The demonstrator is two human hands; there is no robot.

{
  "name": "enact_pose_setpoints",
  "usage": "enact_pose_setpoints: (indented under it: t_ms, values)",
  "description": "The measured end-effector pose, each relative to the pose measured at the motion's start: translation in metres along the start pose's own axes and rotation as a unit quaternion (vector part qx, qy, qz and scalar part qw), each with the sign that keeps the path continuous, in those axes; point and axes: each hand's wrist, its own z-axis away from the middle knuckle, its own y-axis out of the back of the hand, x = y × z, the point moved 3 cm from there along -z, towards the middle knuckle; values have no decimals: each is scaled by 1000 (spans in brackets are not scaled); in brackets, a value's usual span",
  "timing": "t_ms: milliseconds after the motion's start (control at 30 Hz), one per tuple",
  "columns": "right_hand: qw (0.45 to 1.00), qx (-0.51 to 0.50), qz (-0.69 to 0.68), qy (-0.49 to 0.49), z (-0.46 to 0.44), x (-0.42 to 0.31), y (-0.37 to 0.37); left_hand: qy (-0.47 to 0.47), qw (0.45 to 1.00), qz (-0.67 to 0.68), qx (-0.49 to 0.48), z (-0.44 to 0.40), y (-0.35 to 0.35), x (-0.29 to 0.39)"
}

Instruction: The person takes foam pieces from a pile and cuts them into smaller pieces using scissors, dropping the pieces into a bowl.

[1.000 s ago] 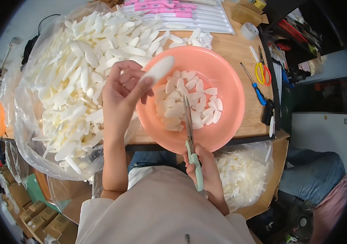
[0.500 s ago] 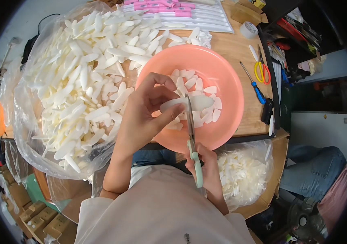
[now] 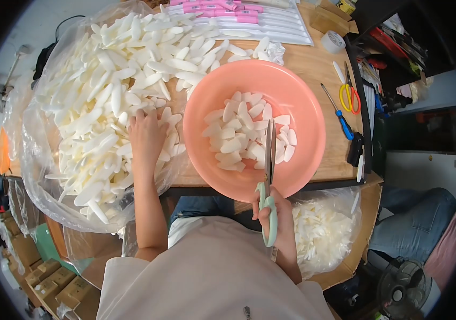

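My left hand (image 3: 147, 132) is in the large pile of long, oval white pieces (image 3: 92, 120) at the left. Its fingers are bent and a little apart, touching the pieces; nothing shows in its grasp, though the fingertips are partly hidden. My right hand (image 3: 278, 213) is closed around the pale green handles of a pair of scissors (image 3: 269, 160). The blades point away from me over the near side of a pink-orange basin (image 3: 305, 106). Inside the basin lie several shorter white pieces (image 3: 231, 145), many with one straight-cut end.
A plastic bag (image 3: 33, 176) lies under the pile. Pink-capped items (image 3: 228, 13) sit at the back beside white strips. On the right are a screwdriver (image 3: 340, 120), yellow-red scissors (image 3: 351, 98) and tape (image 3: 333, 41). Below the table edge, a carton holds a bag of white pieces (image 3: 324, 229).
My left hand has moved left from above the basin to the pile, and the long white piece it held is gone from it. The scissors have shifted slightly right and away from it.
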Motion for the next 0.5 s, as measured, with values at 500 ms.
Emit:
enact_pose_setpoints:
  t_ms: [500]
  values:
    - [999, -27, 14, -14, -1, 0, -4, 83, 904, 420, -12, -6, 49, 40]
